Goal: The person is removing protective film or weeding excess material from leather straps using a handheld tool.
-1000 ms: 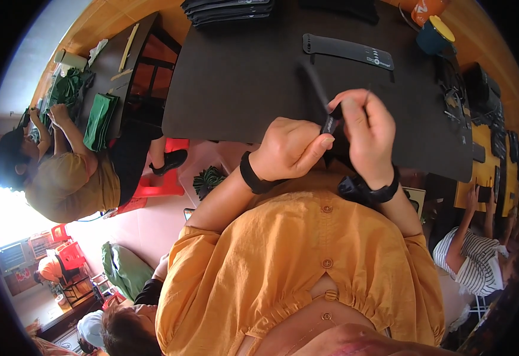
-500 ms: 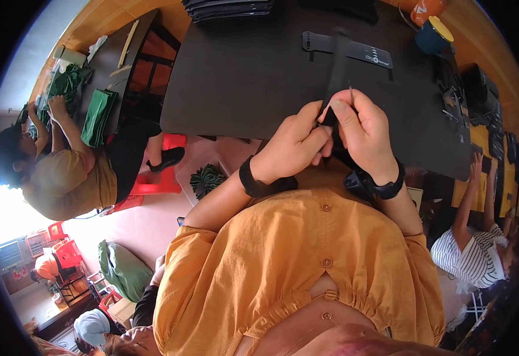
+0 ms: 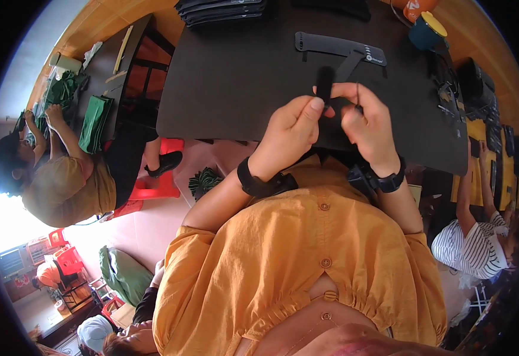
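My left hand [image 3: 292,127] pinches a short black fabric strap [image 3: 325,83] between thumb and fingers, its free end pointing away over the dark table [image 3: 224,89]. Close beside it, my right hand [image 3: 372,127] is curled, with a thin dark pointed tool [image 3: 358,98] showing between its fingers; its kind is too small to make out. Beyond the hands a long grey strap piece [image 3: 331,46] with holes and light printing lies flat. A dark grey strip [image 3: 348,66] slants from it toward my right hand; whether it joins the held strap is hidden.
A stack of black pieces [image 3: 221,10] sits at the far left edge, a blue mug with yellow lid [image 3: 427,31] at the far right. Cables and small tools [image 3: 448,95] lie along the right side. Co-workers sit left [image 3: 72,184] and right [image 3: 470,249].
My hands have drawn apart a little. The black strap now stands up from my left fingers, and my right hand has come off it with the thin tool.
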A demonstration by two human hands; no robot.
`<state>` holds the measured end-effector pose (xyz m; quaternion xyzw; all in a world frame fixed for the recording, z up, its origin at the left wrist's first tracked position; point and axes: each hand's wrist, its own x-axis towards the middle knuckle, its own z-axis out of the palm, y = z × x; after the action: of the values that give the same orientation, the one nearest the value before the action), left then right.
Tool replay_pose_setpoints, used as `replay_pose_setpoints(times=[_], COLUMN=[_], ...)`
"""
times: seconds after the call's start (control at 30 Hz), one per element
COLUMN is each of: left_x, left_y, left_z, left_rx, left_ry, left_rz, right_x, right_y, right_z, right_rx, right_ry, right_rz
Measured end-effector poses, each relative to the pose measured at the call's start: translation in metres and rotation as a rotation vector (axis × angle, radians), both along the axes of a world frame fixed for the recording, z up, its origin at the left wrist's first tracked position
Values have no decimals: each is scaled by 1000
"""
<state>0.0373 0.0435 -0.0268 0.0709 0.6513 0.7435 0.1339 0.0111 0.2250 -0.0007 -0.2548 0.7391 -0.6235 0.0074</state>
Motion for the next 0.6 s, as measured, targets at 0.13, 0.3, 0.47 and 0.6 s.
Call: replay_pose_setpoints(times=[0.13,0.3,0.47,0.6], left_x=[2,6,11,10], left_y=[-1,0,-7,-7], left_z=[11,9,13,8], left_rx=[86,-20,-239,-217], left_ry=[5,99,160,108], left_rz=[17,-44,-180,-235], right_x=[10,3,-14,-22], right_y=[-10,-6,12,26], right_z=[-6,-30,-1,6], right_rx=[1,-107,-535,-540], right_ry=[134,153,-158,-96], right_rz=[-88,-199,-384,-344])
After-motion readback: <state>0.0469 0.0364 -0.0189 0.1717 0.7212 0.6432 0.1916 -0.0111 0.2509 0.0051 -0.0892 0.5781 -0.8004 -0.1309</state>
